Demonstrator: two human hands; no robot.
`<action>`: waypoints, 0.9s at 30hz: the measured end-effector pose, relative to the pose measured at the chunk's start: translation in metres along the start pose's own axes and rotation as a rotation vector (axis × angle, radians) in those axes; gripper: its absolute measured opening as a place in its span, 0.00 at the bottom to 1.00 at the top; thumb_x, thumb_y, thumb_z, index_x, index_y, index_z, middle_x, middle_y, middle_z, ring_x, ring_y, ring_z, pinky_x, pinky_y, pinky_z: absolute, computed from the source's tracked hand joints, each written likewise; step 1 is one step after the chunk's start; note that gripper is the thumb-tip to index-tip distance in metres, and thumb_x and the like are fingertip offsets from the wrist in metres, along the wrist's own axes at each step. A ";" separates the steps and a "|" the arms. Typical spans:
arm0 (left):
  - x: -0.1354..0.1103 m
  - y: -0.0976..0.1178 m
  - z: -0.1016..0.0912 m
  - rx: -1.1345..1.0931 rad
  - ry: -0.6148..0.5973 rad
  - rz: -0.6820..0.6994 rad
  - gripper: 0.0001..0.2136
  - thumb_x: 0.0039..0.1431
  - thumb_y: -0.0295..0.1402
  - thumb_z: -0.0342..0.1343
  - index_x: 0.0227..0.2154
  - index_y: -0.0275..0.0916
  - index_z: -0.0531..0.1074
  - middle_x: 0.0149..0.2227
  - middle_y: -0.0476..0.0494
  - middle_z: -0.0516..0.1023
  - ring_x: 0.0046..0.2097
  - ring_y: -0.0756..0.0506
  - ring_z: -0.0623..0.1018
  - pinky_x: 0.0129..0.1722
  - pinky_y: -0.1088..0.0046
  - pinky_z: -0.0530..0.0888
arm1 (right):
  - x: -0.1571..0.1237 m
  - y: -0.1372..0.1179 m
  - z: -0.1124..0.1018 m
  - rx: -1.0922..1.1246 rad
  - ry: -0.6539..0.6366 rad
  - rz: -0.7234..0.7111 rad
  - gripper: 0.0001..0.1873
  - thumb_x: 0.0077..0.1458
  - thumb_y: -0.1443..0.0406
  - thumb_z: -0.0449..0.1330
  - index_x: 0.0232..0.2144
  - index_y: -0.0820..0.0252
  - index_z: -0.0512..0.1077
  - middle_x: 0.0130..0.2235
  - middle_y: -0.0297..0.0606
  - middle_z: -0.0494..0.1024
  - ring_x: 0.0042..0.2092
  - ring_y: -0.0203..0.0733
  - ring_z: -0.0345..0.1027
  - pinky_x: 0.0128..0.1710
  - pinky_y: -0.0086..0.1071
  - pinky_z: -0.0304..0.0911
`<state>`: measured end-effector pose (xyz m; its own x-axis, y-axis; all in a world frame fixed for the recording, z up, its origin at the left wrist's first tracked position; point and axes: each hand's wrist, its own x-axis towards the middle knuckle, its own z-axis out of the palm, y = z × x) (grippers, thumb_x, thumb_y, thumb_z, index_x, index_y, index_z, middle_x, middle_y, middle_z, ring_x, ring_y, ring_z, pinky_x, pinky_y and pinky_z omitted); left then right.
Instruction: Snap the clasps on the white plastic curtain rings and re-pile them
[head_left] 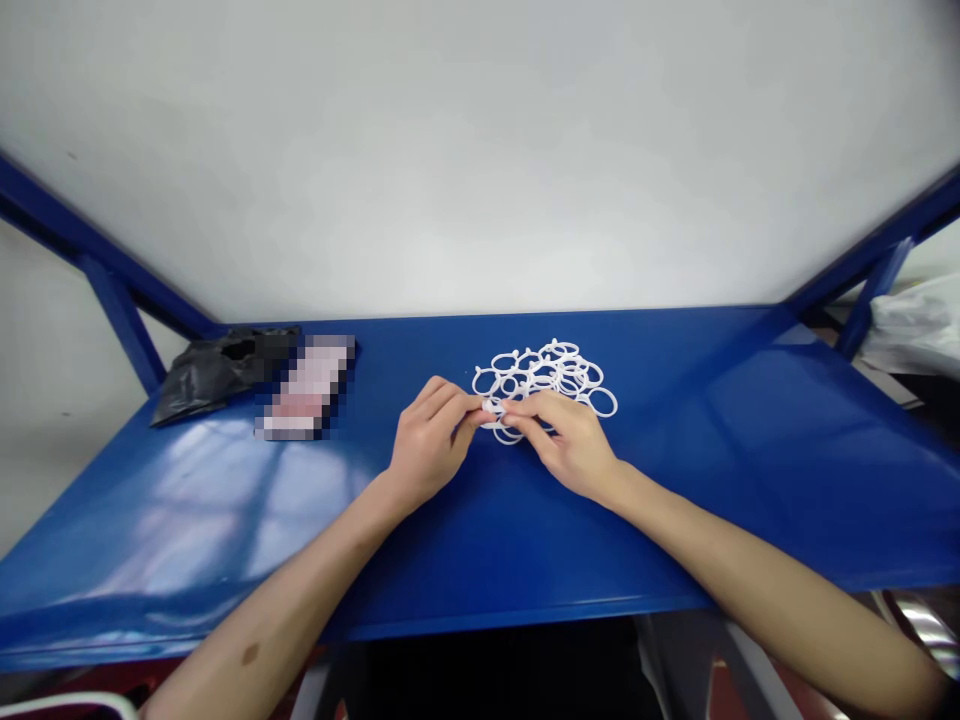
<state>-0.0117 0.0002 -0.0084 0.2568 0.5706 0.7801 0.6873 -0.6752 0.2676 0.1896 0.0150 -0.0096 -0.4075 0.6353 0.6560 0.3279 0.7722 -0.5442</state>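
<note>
A heap of several white plastic rings [551,375] lies on a blue table [712,460], a little right of its middle. My left hand [431,445] and my right hand [570,440] meet at the heap's near left edge. Both pinch the same small white ring [493,407] between thumb and fingertips, the left from the left side, the right from the right. My right hand rests partly over the near rings of the heap. Both forearms reach in from the bottom of the picture.
A crumpled black plastic bag [214,375] lies at the table's back left, with a blurred pinkish flat object [307,390] beside it. Blue frame struts [120,310] rise at both back corners against a white wall. A white bag [911,325] sits off the table, far right.
</note>
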 end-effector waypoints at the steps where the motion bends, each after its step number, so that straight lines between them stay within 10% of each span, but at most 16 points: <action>1: 0.000 0.000 0.000 0.002 0.002 0.002 0.06 0.67 0.32 0.56 0.33 0.40 0.72 0.29 0.47 0.77 0.33 0.48 0.72 0.33 0.70 0.72 | 0.000 0.000 0.000 -0.011 0.004 0.006 0.06 0.66 0.65 0.58 0.42 0.55 0.76 0.37 0.36 0.83 0.37 0.39 0.77 0.37 0.34 0.73; 17: -0.004 0.006 0.003 -0.002 0.050 0.070 0.06 0.63 0.26 0.59 0.31 0.39 0.70 0.26 0.49 0.74 0.31 0.48 0.69 0.32 0.72 0.69 | -0.001 -0.011 -0.001 -0.202 -0.023 -0.160 0.08 0.66 0.72 0.56 0.41 0.61 0.76 0.32 0.37 0.81 0.32 0.38 0.69 0.32 0.31 0.67; 27: 0.000 -0.006 -0.001 0.054 -0.168 -0.011 0.06 0.68 0.35 0.55 0.35 0.39 0.71 0.31 0.48 0.75 0.34 0.48 0.73 0.35 0.72 0.70 | 0.005 0.000 -0.001 -0.400 -0.048 -0.148 0.10 0.68 0.67 0.54 0.43 0.59 0.76 0.39 0.39 0.81 0.41 0.41 0.73 0.40 0.34 0.69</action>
<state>-0.0165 0.0041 -0.0094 0.3555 0.6510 0.6707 0.7251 -0.6449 0.2416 0.1883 0.0181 -0.0059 -0.5113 0.5236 0.6815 0.5636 0.8029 -0.1941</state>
